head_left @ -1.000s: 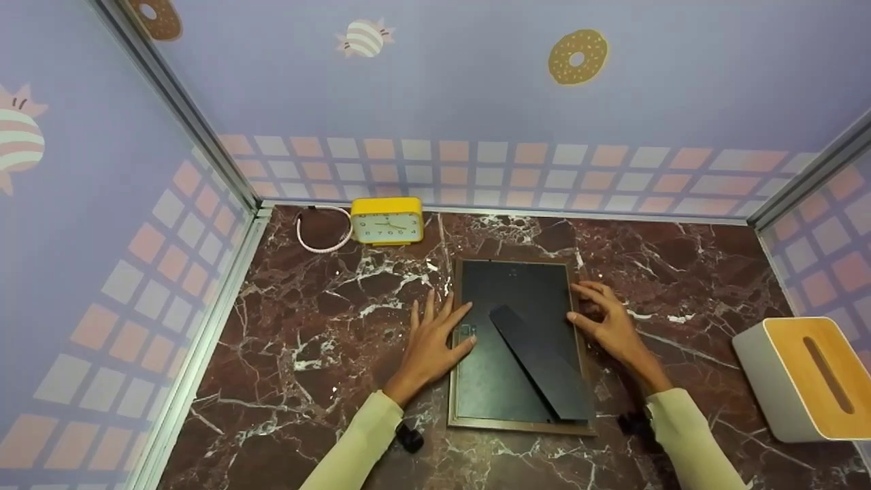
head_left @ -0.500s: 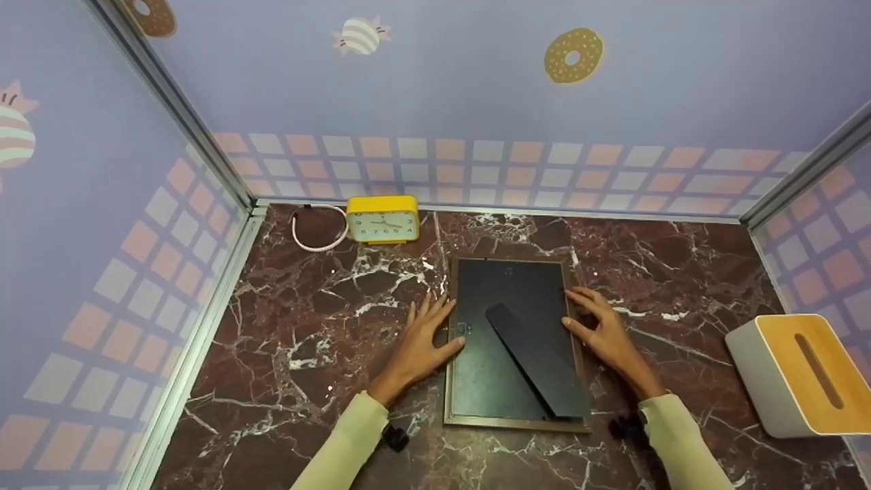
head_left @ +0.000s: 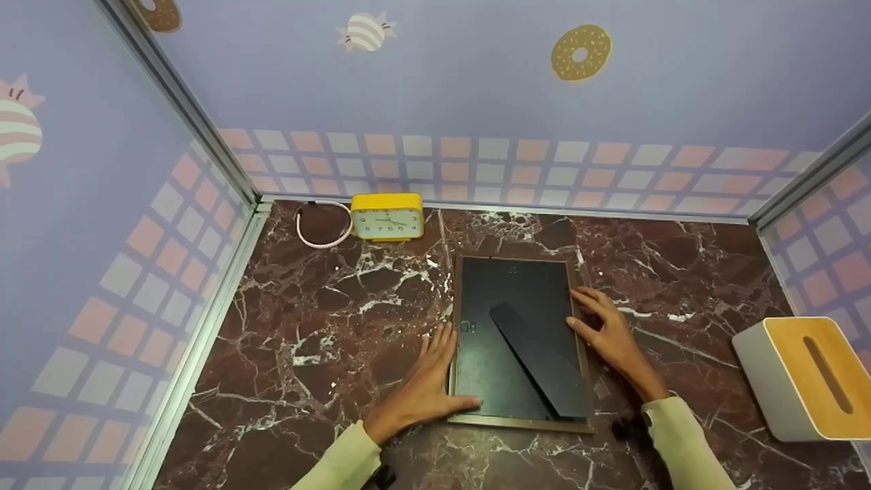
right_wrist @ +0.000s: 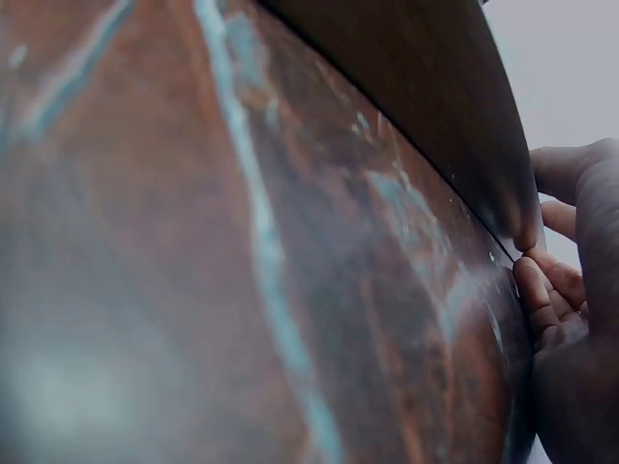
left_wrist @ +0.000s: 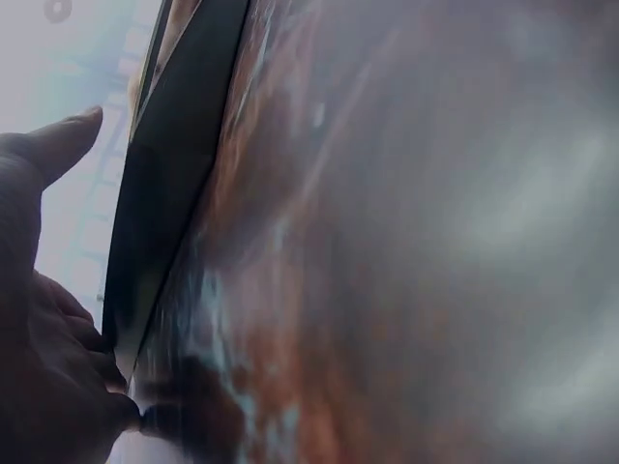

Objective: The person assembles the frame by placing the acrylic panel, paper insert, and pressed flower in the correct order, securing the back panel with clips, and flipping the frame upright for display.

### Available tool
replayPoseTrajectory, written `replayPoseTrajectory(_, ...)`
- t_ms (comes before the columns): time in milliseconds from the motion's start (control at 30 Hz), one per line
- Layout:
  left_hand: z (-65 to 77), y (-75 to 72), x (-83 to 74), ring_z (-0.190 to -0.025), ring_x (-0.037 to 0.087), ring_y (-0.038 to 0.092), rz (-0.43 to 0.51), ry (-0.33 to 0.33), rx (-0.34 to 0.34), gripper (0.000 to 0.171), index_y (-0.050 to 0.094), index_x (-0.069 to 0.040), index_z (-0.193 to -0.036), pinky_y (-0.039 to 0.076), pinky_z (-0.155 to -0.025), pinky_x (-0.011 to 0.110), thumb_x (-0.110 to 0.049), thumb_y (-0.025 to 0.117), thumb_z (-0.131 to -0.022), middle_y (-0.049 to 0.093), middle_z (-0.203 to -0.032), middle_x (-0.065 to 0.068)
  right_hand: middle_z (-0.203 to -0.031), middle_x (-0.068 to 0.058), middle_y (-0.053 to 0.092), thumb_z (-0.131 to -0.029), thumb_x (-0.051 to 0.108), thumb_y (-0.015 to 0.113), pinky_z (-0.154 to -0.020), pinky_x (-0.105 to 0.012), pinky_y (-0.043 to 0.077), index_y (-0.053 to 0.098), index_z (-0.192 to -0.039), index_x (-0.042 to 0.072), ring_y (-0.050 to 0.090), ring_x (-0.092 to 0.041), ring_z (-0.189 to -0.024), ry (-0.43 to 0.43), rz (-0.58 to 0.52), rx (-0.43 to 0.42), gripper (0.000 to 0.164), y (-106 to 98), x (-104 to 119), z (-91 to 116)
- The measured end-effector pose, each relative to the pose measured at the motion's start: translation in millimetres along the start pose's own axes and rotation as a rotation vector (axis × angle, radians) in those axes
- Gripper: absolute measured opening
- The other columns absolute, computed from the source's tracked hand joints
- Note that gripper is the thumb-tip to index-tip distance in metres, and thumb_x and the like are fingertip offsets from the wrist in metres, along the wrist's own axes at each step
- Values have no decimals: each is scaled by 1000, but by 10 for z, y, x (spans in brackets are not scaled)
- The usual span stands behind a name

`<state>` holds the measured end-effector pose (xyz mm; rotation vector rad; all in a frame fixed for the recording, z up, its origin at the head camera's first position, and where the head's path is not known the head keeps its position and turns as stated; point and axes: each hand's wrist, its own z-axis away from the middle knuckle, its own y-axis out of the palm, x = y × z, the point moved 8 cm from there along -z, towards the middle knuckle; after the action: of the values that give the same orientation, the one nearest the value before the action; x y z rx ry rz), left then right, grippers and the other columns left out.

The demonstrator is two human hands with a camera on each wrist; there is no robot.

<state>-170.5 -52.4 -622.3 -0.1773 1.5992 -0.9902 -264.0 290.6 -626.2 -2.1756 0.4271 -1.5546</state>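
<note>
A picture frame [head_left: 512, 401] lies face down on the marbled tabletop, showing its black backing and brown rim. Its black stand leg [head_left: 537, 361] runs diagonally across the back. Along the left rim, near the front corner, is my left hand [head_left: 425, 388], fingers straight and thumb reaching over the backing. My right hand [head_left: 609, 333] touches the right rim with relaxed fingertips, thumb at the edge. In the left wrist view the thumb [left_wrist: 63, 145] stands apart from the fingers beside the frame's side. The right wrist view shows fingertips [right_wrist: 537, 290] low against the frame's edge.
A yellow alarm clock [head_left: 388, 219] stands at the back wall, with a pale ring-shaped band [head_left: 323, 243] beside it. A white tissue box [head_left: 782, 384] with a wooden lid sits at the right. Patterned walls [head_left: 476, 88] enclose the back and sides.
My left hand has slid toward me along the frame's left rim, its thumb now near the front corner. My right hand and the frame stay nearly where they were.
</note>
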Motion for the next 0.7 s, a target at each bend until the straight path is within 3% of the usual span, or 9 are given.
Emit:
replayPoseTrajectory(233,18,80,-72,-168,42,-9,-130,30,34,149,1,5,-173,0,-135,59,-74,86,-80,-10,-180,29,-155,-27,58,-93,-6,83,-101,-12,42,67,-148,-2,66,-46,-125,0,12,-29,57,4,23,22)
replayPoseTrajectory(467,14,110,-73,-169,41,-10,-156,5,43,144,5,6,-173,0,-135,58,-70,86,-82,-12,-180,28,-153,-34,56,-95,-10,78,-105,-8,37,64,-147,-10,59,-51,-132,-30,2,-40,54,5,241,24)
replayPoseTrajectory(700,14,123,-76,-169,41,-10,-157,-7,37,145,5,6,-173,-1,-135,59,-70,87,-80,-12,-180,27,-152,-35,56,-94,-10,79,-105,-6,36,64,-146,-11,59,-52,-131,-34,-21,-37,54,-18,349,32)
